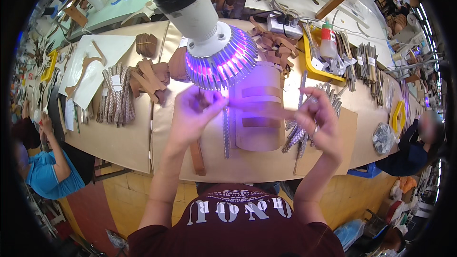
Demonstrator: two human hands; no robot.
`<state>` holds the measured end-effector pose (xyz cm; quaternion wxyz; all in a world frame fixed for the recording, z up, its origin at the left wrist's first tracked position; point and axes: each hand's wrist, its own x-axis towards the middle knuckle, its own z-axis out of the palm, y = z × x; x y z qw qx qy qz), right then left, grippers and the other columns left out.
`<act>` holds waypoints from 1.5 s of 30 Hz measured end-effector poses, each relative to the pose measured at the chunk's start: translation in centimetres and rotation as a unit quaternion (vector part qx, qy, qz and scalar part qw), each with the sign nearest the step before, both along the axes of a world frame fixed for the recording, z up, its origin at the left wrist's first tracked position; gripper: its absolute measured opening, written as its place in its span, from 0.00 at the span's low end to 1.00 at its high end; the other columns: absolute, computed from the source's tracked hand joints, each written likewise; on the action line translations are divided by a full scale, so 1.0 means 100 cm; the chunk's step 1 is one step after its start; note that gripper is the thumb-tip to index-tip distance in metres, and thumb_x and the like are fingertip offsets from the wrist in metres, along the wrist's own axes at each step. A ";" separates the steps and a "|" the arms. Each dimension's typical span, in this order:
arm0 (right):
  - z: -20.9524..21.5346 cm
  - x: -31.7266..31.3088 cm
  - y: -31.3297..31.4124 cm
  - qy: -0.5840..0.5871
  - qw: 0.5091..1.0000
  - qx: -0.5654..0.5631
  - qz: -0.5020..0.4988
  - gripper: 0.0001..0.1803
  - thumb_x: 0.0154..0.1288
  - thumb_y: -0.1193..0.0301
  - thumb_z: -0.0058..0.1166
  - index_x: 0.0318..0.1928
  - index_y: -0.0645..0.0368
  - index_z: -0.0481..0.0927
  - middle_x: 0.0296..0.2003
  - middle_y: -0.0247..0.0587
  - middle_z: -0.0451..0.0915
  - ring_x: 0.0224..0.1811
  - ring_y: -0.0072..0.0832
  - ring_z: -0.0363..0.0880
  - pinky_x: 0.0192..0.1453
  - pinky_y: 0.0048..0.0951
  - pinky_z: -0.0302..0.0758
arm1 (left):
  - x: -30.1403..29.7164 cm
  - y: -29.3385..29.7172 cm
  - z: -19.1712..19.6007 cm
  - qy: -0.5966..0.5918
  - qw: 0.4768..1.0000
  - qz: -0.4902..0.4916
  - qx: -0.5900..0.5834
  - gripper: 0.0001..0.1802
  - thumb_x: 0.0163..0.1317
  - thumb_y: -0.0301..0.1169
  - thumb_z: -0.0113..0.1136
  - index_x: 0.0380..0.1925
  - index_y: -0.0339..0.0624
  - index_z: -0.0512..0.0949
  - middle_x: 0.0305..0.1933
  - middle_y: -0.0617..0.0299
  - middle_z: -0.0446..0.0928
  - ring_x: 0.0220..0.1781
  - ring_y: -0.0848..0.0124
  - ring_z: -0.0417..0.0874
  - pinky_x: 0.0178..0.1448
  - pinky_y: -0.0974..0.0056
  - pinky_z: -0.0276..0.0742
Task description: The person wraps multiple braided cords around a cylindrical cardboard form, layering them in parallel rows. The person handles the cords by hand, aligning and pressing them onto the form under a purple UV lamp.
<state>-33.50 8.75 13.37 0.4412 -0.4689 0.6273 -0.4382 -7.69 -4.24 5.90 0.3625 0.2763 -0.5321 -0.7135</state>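
On the desk (pixel 128 150), a form (pixel 259 140) lies near of a lamp (pixel 221 62) and beneath a strip (pixel 262 110) spanning between the hands (pixel 190 119) (pixel 323 126), with a bundle (pixel 115 100) and cut pieces (pixel 148 80) left, loose rods (pixel 299 138) right, and a tray (pixel 328 78) with a bottle (pixel 328 43) far right.

The bare left forearm (pixel 164 181) crosses the near edge of the tan-covered table (pixel 247 169), leaning right, and its violet-lit bare left hand (pixel 195 116) brings thumb and forefinger together; the bare right forearm (pixel 315 181) crosses that edge farther right, slanting outward, its bare right hand (pixel 321 119) turned inward, fingers curled and slightly blurred, well apart from the left
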 end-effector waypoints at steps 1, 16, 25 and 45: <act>-0.005 -0.010 -0.012 0.035 0.999 -0.017 0.001 0.25 0.68 0.73 0.60 0.63 0.62 0.67 0.30 0.30 0.77 0.36 0.16 0.73 0.44 0.20 0.68 | -0.003 -0.010 -0.003 -0.037 0.999 0.020 -0.019 0.15 0.60 0.20 0.67 0.47 0.37 0.77 0.44 0.60 0.81 0.46 0.74 0.82 0.50 0.68 0.79; -0.107 -0.054 -0.058 0.048 0.997 0.019 -0.050 0.24 0.69 0.71 0.60 0.61 0.57 0.67 0.31 0.34 0.79 0.35 0.19 0.73 0.42 0.23 0.68 | -0.076 -0.035 -0.094 -0.146 0.962 0.152 -0.171 0.16 0.61 0.32 0.68 0.45 0.36 0.78 0.37 0.57 0.80 0.34 0.73 0.77 0.38 0.60 0.76; -0.088 -0.029 -0.022 0.160 0.950 -0.078 -0.258 0.16 0.70 0.71 0.58 0.55 0.62 0.76 0.44 0.37 0.79 0.44 0.22 0.76 0.49 0.23 0.73 | 0.034 0.001 -0.055 -0.389 0.841 0.300 -0.224 0.15 0.60 0.35 0.68 0.39 0.35 0.79 0.35 0.54 0.81 0.37 0.61 0.83 0.41 0.58 0.78; -0.021 0.119 -0.014 -0.166 0.969 0.104 0.149 0.25 0.65 0.63 0.65 0.57 0.63 0.76 0.53 0.44 0.78 0.60 0.32 0.74 0.64 0.37 0.69 | 0.043 0.061 0.037 0.043 0.988 0.133 0.058 0.05 0.67 0.23 0.60 0.40 0.34 0.75 0.33 0.60 0.80 0.30 0.78 0.82 0.33 0.74 0.76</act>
